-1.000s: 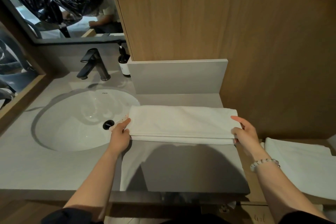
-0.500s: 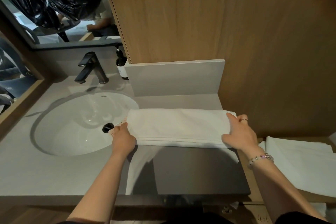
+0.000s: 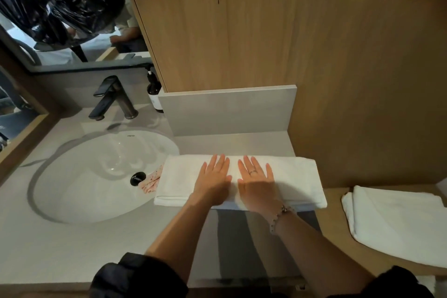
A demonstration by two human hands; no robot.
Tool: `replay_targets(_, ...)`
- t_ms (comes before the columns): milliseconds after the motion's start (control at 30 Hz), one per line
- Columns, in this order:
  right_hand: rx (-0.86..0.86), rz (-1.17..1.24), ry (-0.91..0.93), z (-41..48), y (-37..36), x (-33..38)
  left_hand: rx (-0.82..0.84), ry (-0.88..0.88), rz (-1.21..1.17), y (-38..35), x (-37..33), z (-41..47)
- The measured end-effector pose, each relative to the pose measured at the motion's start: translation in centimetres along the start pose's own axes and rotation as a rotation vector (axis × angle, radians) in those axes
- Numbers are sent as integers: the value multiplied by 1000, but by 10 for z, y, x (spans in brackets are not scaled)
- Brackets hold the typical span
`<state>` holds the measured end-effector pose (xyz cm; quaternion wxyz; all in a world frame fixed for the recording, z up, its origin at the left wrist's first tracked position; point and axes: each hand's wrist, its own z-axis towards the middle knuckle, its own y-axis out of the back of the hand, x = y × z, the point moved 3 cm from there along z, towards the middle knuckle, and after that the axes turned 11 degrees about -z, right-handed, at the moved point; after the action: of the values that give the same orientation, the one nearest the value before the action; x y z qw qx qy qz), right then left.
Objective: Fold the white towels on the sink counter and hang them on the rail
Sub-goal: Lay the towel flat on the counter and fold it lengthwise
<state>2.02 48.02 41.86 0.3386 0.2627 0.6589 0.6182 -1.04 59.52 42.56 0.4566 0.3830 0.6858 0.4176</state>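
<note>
Hands (image 3: 212,182) moved from towel (image 3: 295,176) ends to its middle, flat.

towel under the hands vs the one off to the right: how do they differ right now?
The counter towel is folded into a long narrow strip; the right towel is a broader, looser fold.
The left hand and right hand press flat on the counter towel; the right towel is untouched.
The counter towel sits on the grey counter; the right towel on a wooden ledge.
Both are white.
</note>
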Motion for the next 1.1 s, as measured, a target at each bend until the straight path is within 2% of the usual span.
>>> replay_targets(100,-69,68,9,4,-6,-8,12,-9,-5,-7,9,-2)
replay_targets(267,-35,148,6,0,-3,-35,-35,17,-35,3,36,-7)
replay_targets(333,23,156,-29,-3,-7,-51,-48,56,-33,8,52,-13)
replay_targets(533,56,91,-220,-13,-12,-87,-34,165,-41,12,69,-19)
replay_targets(633,146,75,-318,-17,-11,-100,-50,223,-22,13,72,-20)
replay_targets(833,224,107,-345,-15,-9,-102,-95,355,-31,17,73,-26)
replay_targets(967,318,19,-360,-6,-2,-100,-87,484,-94,25,76,-33)
replay_targets(1033,297,0,-321,4,5,-92,-213,502,-199,27,69,-39)
replay_targets(1100,246,46,-208,20,12,-77,-470,472,-423,26,51,-50)
